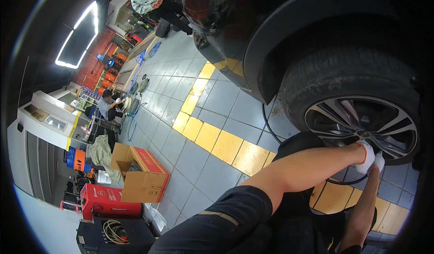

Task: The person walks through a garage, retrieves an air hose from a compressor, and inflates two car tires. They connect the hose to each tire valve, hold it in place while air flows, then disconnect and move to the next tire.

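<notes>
A car wheel (348, 80) with a black tyre and a black-and-silver spoked rim (357, 123) fills the right side, under the dark wheel arch (255, 64). Both my hands wear white knit gloves and are close together at the lower edge of the rim. My left hand (365, 158) is in front of the spokes just below the hub, its fingers turned away from view. Right beside it is my right hand (379, 161), partly covered, with its fingers hidden too. Whatever either hand grips cannot be seen. A black hose (346, 182) curves along the floor below my left forearm.
Yellow tiles (217, 138) form a line across the grey floor. An open cardboard box (140, 175), a red machine (108, 199) and a black case with a coiled cable (115, 231) stand at the lower left. One person (110, 105) crouches farther off; another (151, 3) stands by the car.
</notes>
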`<state>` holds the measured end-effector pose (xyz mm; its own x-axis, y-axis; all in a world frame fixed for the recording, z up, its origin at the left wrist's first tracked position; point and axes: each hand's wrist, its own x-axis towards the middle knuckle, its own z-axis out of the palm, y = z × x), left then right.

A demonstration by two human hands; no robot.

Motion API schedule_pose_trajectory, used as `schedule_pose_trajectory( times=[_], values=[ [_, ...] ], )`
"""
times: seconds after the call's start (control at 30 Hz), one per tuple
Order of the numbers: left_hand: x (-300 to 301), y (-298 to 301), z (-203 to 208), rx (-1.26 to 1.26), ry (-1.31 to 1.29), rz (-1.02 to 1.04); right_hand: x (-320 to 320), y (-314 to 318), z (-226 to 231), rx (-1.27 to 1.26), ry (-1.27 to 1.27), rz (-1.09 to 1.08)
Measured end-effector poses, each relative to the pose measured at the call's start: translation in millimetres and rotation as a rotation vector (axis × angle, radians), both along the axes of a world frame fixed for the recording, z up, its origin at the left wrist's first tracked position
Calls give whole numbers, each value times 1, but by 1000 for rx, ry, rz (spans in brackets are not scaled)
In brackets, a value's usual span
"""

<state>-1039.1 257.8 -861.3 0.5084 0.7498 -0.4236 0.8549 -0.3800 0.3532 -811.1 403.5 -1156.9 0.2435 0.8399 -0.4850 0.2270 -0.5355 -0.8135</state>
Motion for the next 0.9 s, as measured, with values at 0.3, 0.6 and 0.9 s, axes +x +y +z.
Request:
schedule_pose_trajectory(
  times=[0.3, 0.6, 0.9],
  values=[
    [5, 4, -14, 6, -26, 14, 13, 15, -29, 15, 61, 37],
    [8, 8, -25, 26, -6, -12, 37, 38, -73, 61, 253, 203],
    [-10, -10, 4, -11, 13, -38, 35, 34, -91, 97, 911, -53]
  ],
)
